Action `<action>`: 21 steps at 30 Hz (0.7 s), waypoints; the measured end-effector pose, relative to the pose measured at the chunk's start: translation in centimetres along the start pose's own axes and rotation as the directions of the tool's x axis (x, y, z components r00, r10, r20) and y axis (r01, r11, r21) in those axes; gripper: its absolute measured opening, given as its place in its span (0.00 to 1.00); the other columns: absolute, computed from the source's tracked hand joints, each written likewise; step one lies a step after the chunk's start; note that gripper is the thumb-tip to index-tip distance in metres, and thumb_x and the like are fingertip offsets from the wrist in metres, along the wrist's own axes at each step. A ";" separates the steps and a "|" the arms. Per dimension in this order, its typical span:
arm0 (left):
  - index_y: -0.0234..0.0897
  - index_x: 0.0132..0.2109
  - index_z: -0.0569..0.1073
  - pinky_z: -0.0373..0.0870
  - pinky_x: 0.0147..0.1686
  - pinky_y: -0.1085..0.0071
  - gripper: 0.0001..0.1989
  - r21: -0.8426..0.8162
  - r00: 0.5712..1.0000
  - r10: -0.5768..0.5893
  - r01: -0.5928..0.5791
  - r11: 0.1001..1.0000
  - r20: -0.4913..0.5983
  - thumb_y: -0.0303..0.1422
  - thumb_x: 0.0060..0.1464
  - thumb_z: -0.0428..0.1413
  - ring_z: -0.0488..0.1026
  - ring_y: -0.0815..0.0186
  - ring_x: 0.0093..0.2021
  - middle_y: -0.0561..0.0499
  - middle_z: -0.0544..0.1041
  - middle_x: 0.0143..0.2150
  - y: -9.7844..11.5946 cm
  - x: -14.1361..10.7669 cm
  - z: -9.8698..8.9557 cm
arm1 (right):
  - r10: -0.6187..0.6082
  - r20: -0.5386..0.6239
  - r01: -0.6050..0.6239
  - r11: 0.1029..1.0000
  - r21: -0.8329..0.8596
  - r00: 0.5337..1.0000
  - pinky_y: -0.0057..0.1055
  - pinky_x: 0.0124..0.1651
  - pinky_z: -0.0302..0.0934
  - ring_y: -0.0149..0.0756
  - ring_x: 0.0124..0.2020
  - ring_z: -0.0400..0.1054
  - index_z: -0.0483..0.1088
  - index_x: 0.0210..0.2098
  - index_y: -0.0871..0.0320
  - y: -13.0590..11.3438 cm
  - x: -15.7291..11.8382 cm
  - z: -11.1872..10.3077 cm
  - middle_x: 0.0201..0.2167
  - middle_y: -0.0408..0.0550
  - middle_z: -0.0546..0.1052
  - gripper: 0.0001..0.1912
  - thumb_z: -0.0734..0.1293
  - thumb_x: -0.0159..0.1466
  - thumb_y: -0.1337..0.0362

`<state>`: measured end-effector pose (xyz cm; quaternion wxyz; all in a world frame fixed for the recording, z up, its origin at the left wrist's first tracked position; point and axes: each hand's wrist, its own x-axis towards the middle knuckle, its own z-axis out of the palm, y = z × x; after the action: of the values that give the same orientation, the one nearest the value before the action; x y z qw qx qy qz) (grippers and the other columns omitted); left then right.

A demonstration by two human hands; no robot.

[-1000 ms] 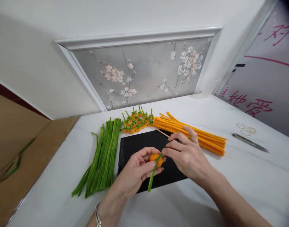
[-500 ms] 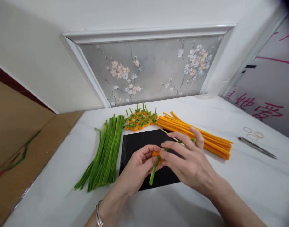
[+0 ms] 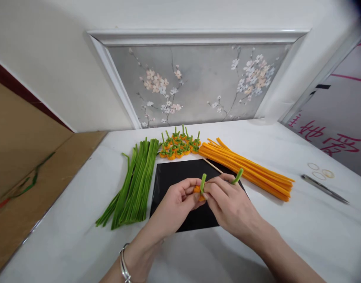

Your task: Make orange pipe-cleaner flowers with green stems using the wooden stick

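Orange fuzzy ball is held above the black mat, the left hand pinching it while the right hand grips a green strip against it. Beside the mat's left edge lies a green bundle; beyond its far edge, near the tabletop's back edge, small orange-and-green pieces adjoin an orange bundle.

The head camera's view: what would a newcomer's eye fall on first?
Probably the two bright bundles of fuzzy strips: the green bundle at left on the white table, the orange bundle at right. Between their far ends sits a cluster of small orange pieces with green stems. Nearer, above the black mat, the left hand and right hand meet at a similar orange piece.
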<state>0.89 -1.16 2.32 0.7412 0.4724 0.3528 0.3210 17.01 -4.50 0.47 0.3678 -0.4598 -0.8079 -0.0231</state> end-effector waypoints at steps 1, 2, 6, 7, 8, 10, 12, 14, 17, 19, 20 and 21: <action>0.33 0.43 0.75 0.71 0.48 0.68 0.11 -0.006 1.000 -0.009 0.009 1.000 -0.002 0.31 0.52 0.63 0.76 0.66 0.40 0.48 0.79 0.38 -0.1 0.0 0.0 | 0.030 0.000 -0.030 0.997 0.069 1.000 0.37 0.43 0.59 0.35 0.31 0.68 0.66 0.34 0.58 0.0 0.0 0.0 0.30 0.47 0.74 0.10 0.56 0.66 0.75; 0.33 0.43 0.75 0.71 0.47 0.68 0.11 -0.020 1.000 -0.016 0.016 1.000 -0.006 0.31 0.52 0.63 0.76 0.66 0.40 0.48 0.79 0.38 -0.1 -0.1 -0.1 | 0.062 0.001 -0.061 0.988 0.139 0.998 0.35 0.41 0.60 0.35 0.30 0.67 0.65 0.33 0.57 0.1 0.1 -0.1 0.29 0.46 0.73 0.09 0.57 0.66 0.74; 0.34 0.43 0.76 0.71 0.48 0.66 0.11 -0.113 1.000 -0.028 0.029 0.993 0.012 0.29 0.51 0.63 0.77 0.66 0.40 0.48 0.79 0.37 -0.3 -0.2 -0.2 | 0.157 0.024 -0.156 0.925 0.347 0.987 0.30 0.35 0.61 0.33 0.29 0.65 0.62 0.30 0.56 0.1 0.1 -0.5 0.28 0.44 0.70 0.09 0.59 0.65 0.73; 0.34 0.43 0.76 0.71 0.49 0.66 0.11 -0.133 0.999 -0.032 0.034 0.990 0.018 0.29 0.51 0.63 0.77 0.66 0.40 0.48 0.79 0.37 -0.3 -0.3 -0.2 | 0.172 0.038 -0.174 0.911 0.373 0.984 0.29 0.34 0.61 0.33 0.30 0.65 0.62 0.30 0.56 0.2 0.1 -0.6 0.28 0.44 0.70 0.09 0.59 0.65 0.72; 0.34 0.43 0.76 0.71 0.49 0.66 0.11 -0.150 0.999 -0.040 0.043 0.988 0.022 0.29 0.51 0.63 0.77 0.66 0.40 0.48 0.79 0.37 -0.2 -0.3 -0.2 | 0.183 0.055 -0.190 0.899 0.394 0.982 0.29 0.33 0.62 0.33 0.30 0.65 0.63 0.30 0.56 0.2 0.1 -0.7 0.28 0.44 0.70 0.08 0.60 0.65 0.72; 0.33 0.43 0.76 0.71 0.49 0.66 0.12 -0.175 0.998 -0.059 0.061 0.983 0.018 0.29 0.50 0.64 0.77 0.66 0.40 0.48 0.79 0.37 -0.2 -0.3 -0.2 | 0.200 0.083 -0.217 0.881 0.421 0.976 0.28 0.33 0.62 0.32 0.30 0.65 0.63 0.30 0.56 0.2 0.1 -0.8 0.29 0.44 0.69 0.08 0.60 0.65 0.72; 0.33 0.43 0.76 0.71 0.48 0.68 0.12 -0.190 0.997 -0.078 0.077 0.979 0.006 0.29 0.49 0.64 0.77 0.67 0.39 0.49 0.79 0.35 -0.1 -0.3 -0.2 | 0.206 0.105 -0.231 0.872 0.432 0.973 0.28 0.33 0.62 0.31 0.30 0.66 0.64 0.30 0.56 0.4 0.1 -0.9 0.29 0.44 0.70 0.08 0.60 0.65 0.72; 0.33 0.42 0.77 0.72 0.46 0.69 0.13 -0.194 0.995 -0.096 0.093 0.977 -0.005 0.29 0.48 0.65 0.76 0.68 0.37 0.50 0.78 0.35 -0.2 -0.3 -0.2 | 0.199 0.123 -0.233 0.873 0.429 0.972 0.28 0.34 0.63 0.31 0.31 0.67 0.66 0.32 0.56 0.5 0.0 -0.9 0.31 0.45 0.71 0.08 0.60 0.66 0.72; 0.33 0.42 0.76 0.73 0.45 0.68 0.12 -0.171 0.994 -0.110 0.110 0.979 0.007 0.29 0.48 0.65 0.76 0.68 0.38 0.49 0.78 0.37 -0.2 -0.3 -0.3 | 0.149 0.142 -0.195 0.892 0.407 0.978 0.28 0.38 0.65 0.33 0.35 0.69 0.68 0.36 0.56 0.8 0.0 -1.1 0.34 0.47 0.72 0.09 0.59 0.67 0.73; 0.34 0.42 0.76 0.73 0.45 0.68 0.11 -0.119 0.995 -0.098 0.101 0.988 0.027 0.29 0.50 0.63 0.76 0.67 0.38 0.49 0.79 0.38 -0.1 -0.3 -0.3 | 0.104 0.148 -0.155 0.910 0.385 0.983 0.29 0.40 0.65 0.34 0.37 0.69 0.69 0.36 0.56 0.9 -0.1 -1.1 0.36 0.47 0.73 0.10 0.58 0.67 0.73; 0.34 0.43 0.76 0.73 0.45 0.68 0.11 -0.072 0.996 -0.080 0.082 0.994 0.030 0.28 0.50 0.62 0.76 0.67 0.39 0.49 0.79 0.39 -0.1 -0.3 -0.3 | 0.090 0.143 -0.137 0.920 0.367 0.986 0.29 0.40 0.65 0.34 0.37 0.69 0.68 0.36 0.56 0.9 -0.1 -1.1 0.36 0.47 0.73 0.10 0.58 0.67 0.73; 0.34 0.43 0.76 0.72 0.45 0.69 0.11 -0.009 0.998 -0.050 0.050 0.999 0.026 0.26 0.51 0.61 0.76 0.67 0.39 0.48 0.79 0.39 0.0 -0.3 -0.2 | 0.087 0.130 -0.128 0.931 0.342 0.988 0.29 0.40 0.64 0.34 0.37 0.69 0.68 0.36 0.56 0.9 -0.1 -1.1 0.35 0.47 0.73 0.10 0.58 0.66 0.74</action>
<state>0.56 -1.27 2.32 0.7559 0.4638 0.3533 0.2978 18.39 -4.49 0.95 0.3981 -0.4313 -0.7923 0.1670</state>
